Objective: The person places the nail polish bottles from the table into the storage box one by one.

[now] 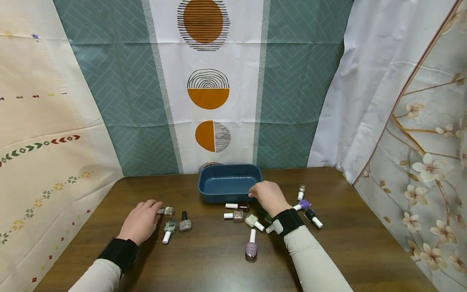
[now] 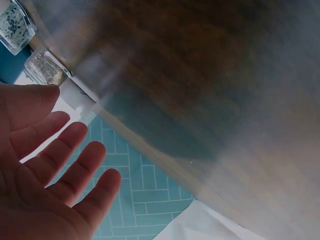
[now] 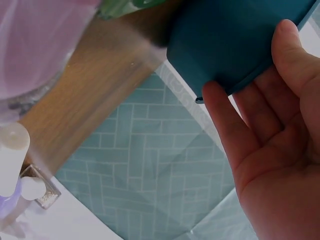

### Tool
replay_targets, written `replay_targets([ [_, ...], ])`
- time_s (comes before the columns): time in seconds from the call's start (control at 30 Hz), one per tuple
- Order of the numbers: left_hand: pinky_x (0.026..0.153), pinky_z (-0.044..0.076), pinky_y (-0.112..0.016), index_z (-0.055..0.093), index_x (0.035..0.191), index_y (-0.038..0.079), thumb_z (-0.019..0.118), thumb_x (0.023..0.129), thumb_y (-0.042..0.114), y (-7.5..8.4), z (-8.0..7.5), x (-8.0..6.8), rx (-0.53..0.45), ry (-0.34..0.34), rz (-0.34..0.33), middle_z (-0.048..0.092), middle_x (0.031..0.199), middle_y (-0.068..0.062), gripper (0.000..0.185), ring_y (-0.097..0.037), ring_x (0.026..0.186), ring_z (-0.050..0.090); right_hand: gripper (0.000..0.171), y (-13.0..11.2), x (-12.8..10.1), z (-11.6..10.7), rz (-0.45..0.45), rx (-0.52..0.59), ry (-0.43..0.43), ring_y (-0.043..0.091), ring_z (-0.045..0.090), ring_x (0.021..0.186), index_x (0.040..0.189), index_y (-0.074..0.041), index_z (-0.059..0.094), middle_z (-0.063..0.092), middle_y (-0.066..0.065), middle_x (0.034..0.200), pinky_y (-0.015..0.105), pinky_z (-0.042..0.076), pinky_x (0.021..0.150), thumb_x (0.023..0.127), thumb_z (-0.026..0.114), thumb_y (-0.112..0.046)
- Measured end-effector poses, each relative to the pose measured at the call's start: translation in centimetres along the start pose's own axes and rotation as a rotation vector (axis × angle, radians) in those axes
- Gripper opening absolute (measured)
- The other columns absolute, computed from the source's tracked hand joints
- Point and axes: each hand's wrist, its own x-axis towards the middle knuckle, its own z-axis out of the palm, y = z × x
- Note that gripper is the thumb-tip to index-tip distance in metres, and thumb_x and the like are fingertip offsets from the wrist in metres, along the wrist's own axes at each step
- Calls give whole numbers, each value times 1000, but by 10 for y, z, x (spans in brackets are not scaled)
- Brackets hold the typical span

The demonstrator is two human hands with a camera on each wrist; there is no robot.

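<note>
Left hand (image 1: 140, 221): well to the left of the bin, fingers loosely spread and holding nothing, beside the cap of a gold glitter bottle (image 1: 169, 211); whether skin meets cap, I cannot tell.
Right hand (image 1: 271, 198): at the bin's near right corner, fingers relaxed, thumb apart from them; fingertips overlap the rim in the right wrist view, contact unclear.
Bin (image 1: 219, 198): at the table's far side, smooth dark blue, rectangular with rounded corners; its near right corner is partly covered by the right hand.
Hidden: a dark green bottle (image 1: 268, 219), in front of the bin's right end, lies partly behind the right wrist.
Cut off: a lilac bottle (image 3: 37, 45) runs out of the right wrist view, blurred; labels are too small to read.
Left of the bin: a speckled bottle (image 1: 170, 227) with a white cap and a silver glitter bottle (image 1: 185, 224) with a black cap, both clear glass.
In front of the bin: a dark red bottle (image 1: 243, 207), a copper glitter bottle (image 1: 238, 215) and a pale green bottle (image 1: 251, 220).
Right of the bin: a rounded purple bottle (image 1: 304, 205) beside a squarish black bottle (image 1: 309, 213).
Under the bin: a brown wood-grain table (image 1: 204, 263).
Behind the bin: creased cloth (image 1: 292, 81), teal with a brick-like line pattern.
</note>
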Motion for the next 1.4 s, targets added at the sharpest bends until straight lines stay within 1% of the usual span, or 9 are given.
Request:
replay_targets([
  [0.17, 97, 56, -65, 75, 124, -5, 86, 91, 0, 1, -1, -3, -4, -1, 9, 73, 121, -24, 34, -48, 114, 67, 8, -3, -1, -1, 35, 17, -14, 19, 76, 80, 92, -17, 88, 81, -3, 85, 41, 62, 79, 98, 84, -20],
  [0.3, 94, 58, -64, 77, 119, -3, 87, 90, -1, 2, -2, -5, -3, 4, 9, 74, 117, -22, 30, -47, 111, 68, 10, -4, -2, 0, 32, 25, -2, 19, 75, 77, 88, -18, 86, 79, -3, 81, 42, 62, 76, 98, 84, -20],
  [0.53, 86, 60, -59, 79, 110, 1, 89, 88, -1, 1, -1, -4, -11, -4, 14, 75, 105, -15, 24, -41, 99, 70, 5, -1, -5, 0, 21, 34, 18, 21, 78, 86, 96, -18, 89, 82, -1, 91, 42, 63, 82, 97, 84, -20],
  [0.67, 82, 61, -56, 79, 107, 2, 90, 89, 3, 2, -2, -4, -20, -9, -3, 74, 100, -13, 21, -37, 93, 69, 7, -2, -3, -2, 16, 48, 22, 22, 79, 89, 99, -16, 89, 83, 0, 94, 42, 63, 84, 96, 84, -19],
  [0.83, 75, 59, -51, 78, 100, 5, 91, 90, 7, 3, -3, -3, -36, -26, -27, 70, 89, -7, 17, -30, 84, 65, 8, -2, -2, -2, 13, 60, 8, 23, 79, 89, 101, -15, 90, 83, 1, 94, 43, 63, 84, 97, 84, -19],
  [0.93, 72, 58, -48, 77, 97, 7, 90, 91, 8, 3, -1, 0, -40, -52, -34, 68, 85, -4, 14, -27, 80, 63, 9, 0, -4, -2, 18, 57, 0, 23, 79, 91, 102, -15, 89, 83, 1, 96, 42, 63, 85, 97, 84, -19],
  [1.03, 69, 56, -46, 76, 92, 9, 90, 92, 10, 3, 1, 2, -40, -59, -36, 66, 81, -2, 14, -24, 77, 61, 10, 1, -6, -2, 20, 59, 2, 23, 78, 91, 103, -15, 89, 83, 1, 97, 42, 64, 85, 96, 84, -19],
  [1.17, 67, 55, -45, 75, 88, 9, 90, 92, 10, 2, 3, 2, -34, -34, -31, 65, 78, -2, 15, -24, 75, 61, 9, 3, -7, -2, 22, 70, 12, 24, 78, 89, 103, -15, 89, 83, 1, 95, 42, 63, 84, 96, 84, -19],
  [1.4, 71, 57, -48, 75, 90, 6, 89, 93, 9, 9, -3, 5, -42, -20, -36, 65, 81, -5, 15, -28, 78, 62, 7, 5, -6, 1, 14, 89, 17, 24, 78, 88, 102, -14, 89, 83, 2, 94, 43, 64, 83, 97, 84, -17],
])
